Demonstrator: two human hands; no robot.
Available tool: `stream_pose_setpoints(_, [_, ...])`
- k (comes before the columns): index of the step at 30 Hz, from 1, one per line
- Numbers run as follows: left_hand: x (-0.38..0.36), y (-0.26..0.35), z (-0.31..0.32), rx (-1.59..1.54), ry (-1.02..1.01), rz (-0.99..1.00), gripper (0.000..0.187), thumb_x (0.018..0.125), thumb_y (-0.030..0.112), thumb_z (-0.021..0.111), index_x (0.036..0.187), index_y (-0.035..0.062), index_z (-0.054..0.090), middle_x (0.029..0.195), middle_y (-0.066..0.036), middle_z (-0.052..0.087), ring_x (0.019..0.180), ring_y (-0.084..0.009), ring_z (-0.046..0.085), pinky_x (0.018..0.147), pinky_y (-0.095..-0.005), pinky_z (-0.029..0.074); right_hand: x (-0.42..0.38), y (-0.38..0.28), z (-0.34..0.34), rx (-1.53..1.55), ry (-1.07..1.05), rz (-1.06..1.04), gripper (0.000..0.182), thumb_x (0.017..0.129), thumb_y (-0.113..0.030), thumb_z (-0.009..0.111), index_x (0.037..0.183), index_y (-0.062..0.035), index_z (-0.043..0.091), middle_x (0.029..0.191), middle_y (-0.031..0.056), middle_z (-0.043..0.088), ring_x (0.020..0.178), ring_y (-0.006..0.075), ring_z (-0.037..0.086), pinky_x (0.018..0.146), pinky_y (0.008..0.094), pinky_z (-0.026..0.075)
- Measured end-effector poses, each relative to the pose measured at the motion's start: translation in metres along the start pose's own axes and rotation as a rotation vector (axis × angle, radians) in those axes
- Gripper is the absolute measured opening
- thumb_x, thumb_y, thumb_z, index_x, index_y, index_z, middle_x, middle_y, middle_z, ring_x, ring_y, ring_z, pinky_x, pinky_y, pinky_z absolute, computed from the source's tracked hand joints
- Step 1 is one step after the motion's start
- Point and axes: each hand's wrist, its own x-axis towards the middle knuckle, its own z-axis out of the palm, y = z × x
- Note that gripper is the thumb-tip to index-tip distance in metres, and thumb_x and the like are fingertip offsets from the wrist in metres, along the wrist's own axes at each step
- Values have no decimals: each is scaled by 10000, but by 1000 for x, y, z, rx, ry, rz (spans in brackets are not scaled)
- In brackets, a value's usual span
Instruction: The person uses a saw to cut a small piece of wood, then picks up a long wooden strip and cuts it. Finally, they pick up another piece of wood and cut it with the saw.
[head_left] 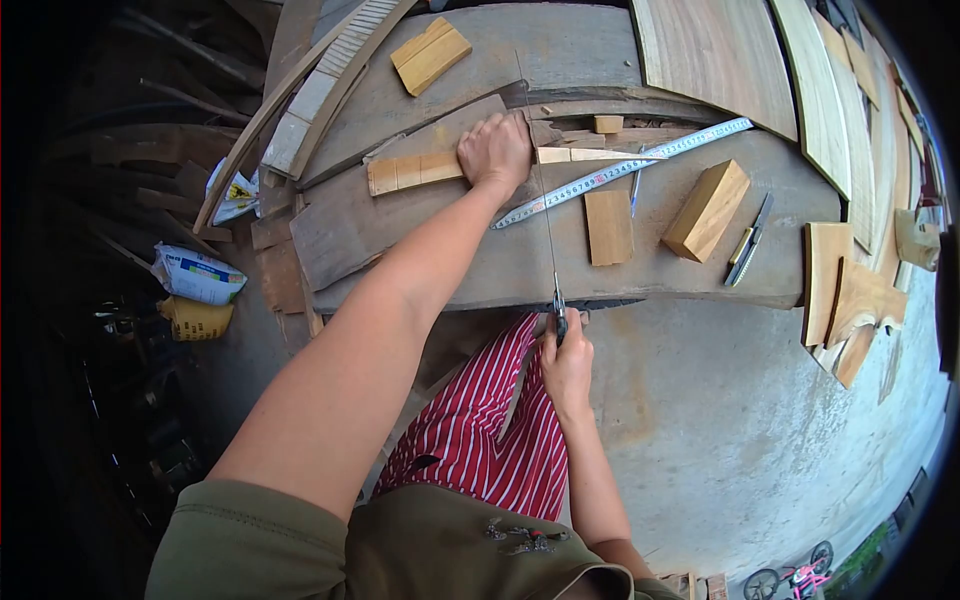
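My left hand [495, 150], fingers closed, presses down on a marked wooden strip [415, 172] lying on the workbench. The strip's narrow tapered end [600, 155] sticks out to the right of the hand. My right hand [567, 365] grips a hand saw by its dark handle, at the bench's front edge. Seen nearly edge-on, the thin saw blade [548, 225] runs away from me across the strip, just right of my left hand. Whether its teeth are in the wood cannot be made out. A tape measure or ruler [620, 175] lies slantwise under the strip's tip.
On the bench [450, 275] lie a wooden block [707, 210], a flat wood piece [609, 228], a pen [636, 185], a utility knife [748, 240] and another block [430, 55]. Boards [715, 55] lean at the right. Bags [198, 274] and scrap wood are at left.
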Motion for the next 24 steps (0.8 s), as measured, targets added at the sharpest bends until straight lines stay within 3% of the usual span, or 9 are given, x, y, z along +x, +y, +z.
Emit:
stream_pose_setpoints(5, [-1, 1, -1, 6, -16, 13, 494, 993, 411, 397, 860, 46, 703, 925, -196, 704, 932, -364, 668, 825, -465, 502, 61, -19, 21, -2, 105, -137, 109, 938, -90, 550, 969, -8, 486, 730, 294, 612, 708, 495, 611, 613, 555, 474])
stream_pose_setpoints(8, [3, 0, 0, 7, -18, -4, 495, 993, 413, 396, 864, 47, 702, 928, -200, 703, 930, -372, 668, 821, -468, 503, 17, -11, 5, 36, 15, -14, 114, 901, -41, 564, 983, -10, 491, 764, 273, 623, 750, 471, 629, 637, 537, 481])
stream_pose_setpoints(11, [1, -3, 5, -9, -5, -5, 493, 992, 417, 396, 866, 51, 702, 924, -203, 702, 919, -378, 670, 815, -473, 504, -46, 30, -7, 61, 69, -120, 124, 911, -16, 554, 1031, -16, 519, 747, 269, 584, 708, 484, 595, 597, 505, 451])
stream_pose_setpoints(13, [1, -2, 3, -16, 6, 14, 492, 991, 418, 397, 866, 53, 703, 921, -204, 702, 914, -379, 671, 812, -474, 504, -64, 39, -15, -33, -44, 3, 240, 820, 2, 599, 1044, -24, 515, 850, 251, 631, 789, 450, 635, 638, 508, 490])
stream_pose_setpoints(15, [0, 4, -1, 51, 1, -43, 409, 972, 315, 425, 797, 83, 713, 934, -93, 701, 934, -275, 659, 841, -417, 470, -44, 34, -5, -4, -8, -26, 193, 849, -11, 588, 1026, -25, 512, 795, 248, 625, 762, 456, 633, 631, 518, 487])
stream_pose_setpoints(19, [-1, 2, -2, 48, 6, -11, 401, 962, 307, 430, 789, 88, 716, 943, -98, 702, 939, -278, 659, 843, -418, 472, 50, -18, 7, -68, 28, -49, 118, 924, -94, 558, 980, -16, 490, 757, 272, 629, 746, 478, 624, 628, 549, 476])
stream_pose_setpoints(21, [0, 2, 0, 16, -12, -6, 511, 992, 436, 395, 855, 47, 697, 919, -211, 698, 904, -397, 670, 801, -485, 509, 58, -23, 13, -45, 53, -59, 115, 927, -82, 552, 984, -7, 487, 765, 286, 625, 752, 483, 622, 627, 555, 471])
stream_pose_setpoints(24, [2, -1, 4, 19, -17, -12, 511, 989, 444, 399, 856, 51, 698, 914, -214, 698, 899, -401, 671, 794, -489, 509, 19, -4, 12, 32, 64, -77, 113, 912, -57, 562, 984, -10, 490, 753, 280, 617, 743, 477, 624, 606, 545, 471])
